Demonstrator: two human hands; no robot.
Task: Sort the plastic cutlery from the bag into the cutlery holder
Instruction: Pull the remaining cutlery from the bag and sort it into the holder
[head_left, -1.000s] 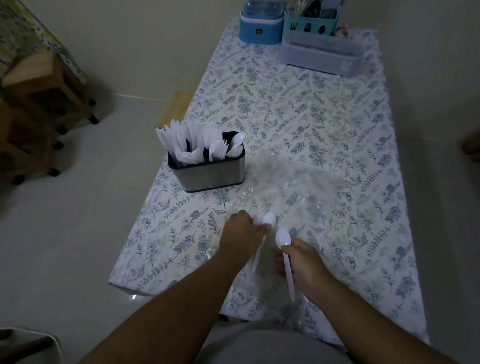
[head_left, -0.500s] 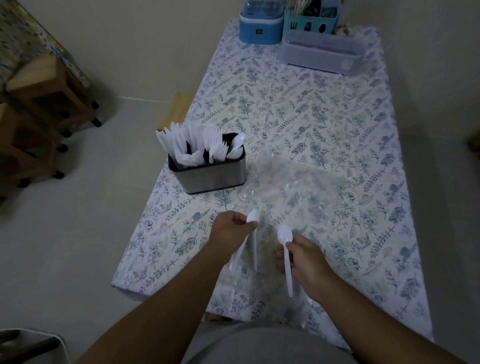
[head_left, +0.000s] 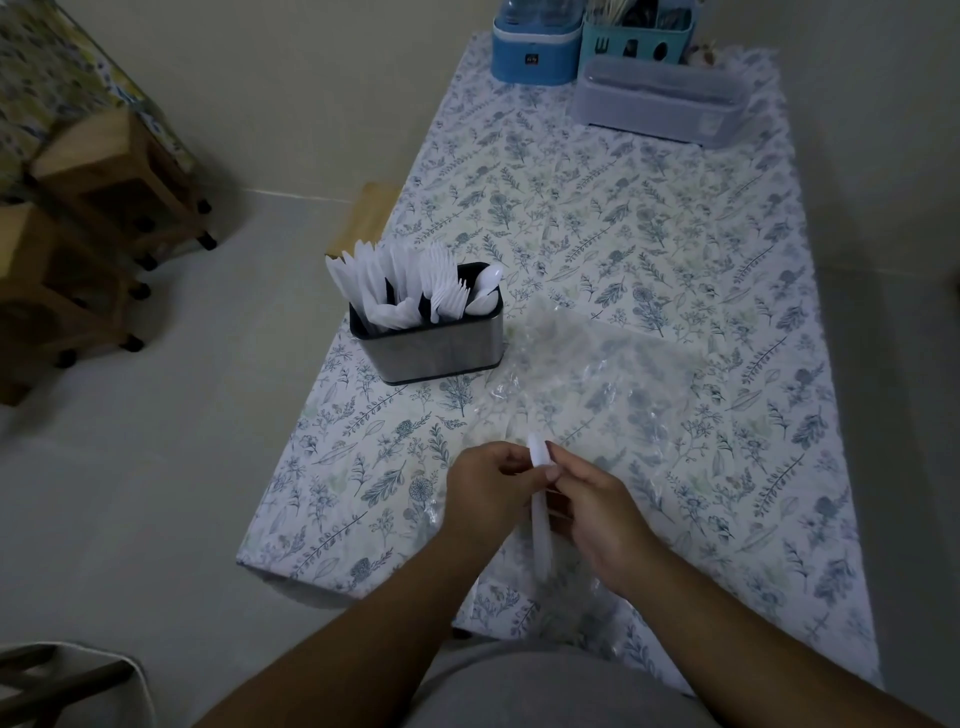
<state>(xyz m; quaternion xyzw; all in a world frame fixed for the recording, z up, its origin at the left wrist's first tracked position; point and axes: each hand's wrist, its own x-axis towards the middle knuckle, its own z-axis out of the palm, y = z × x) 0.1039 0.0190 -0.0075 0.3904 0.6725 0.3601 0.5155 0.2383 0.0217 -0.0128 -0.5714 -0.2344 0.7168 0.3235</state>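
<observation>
A metal cutlery holder (head_left: 441, 353) stands on the table's left side, filled with white plastic knives, forks and spoons. The clear plastic bag (head_left: 597, 384) lies crumpled to its right and reaches down under my hands. My left hand (head_left: 485, 486) and my right hand (head_left: 597, 512) are pressed together near the table's front edge. Both pinch white plastic spoons (head_left: 538, 499), held bowl up and stacked against each other. How many spoons are in the stack is hard to tell.
A floral tablecloth (head_left: 623, 208) covers the table. At the far end stand a blue container (head_left: 535, 44), a teal caddy (head_left: 636, 44) and a grey lidded box (head_left: 660, 104). Wooden stools (head_left: 104, 208) sit on the floor to the left.
My hands came together. The spoons held apart in each hand a moment ago are now stacked as one bundle between both hands.
</observation>
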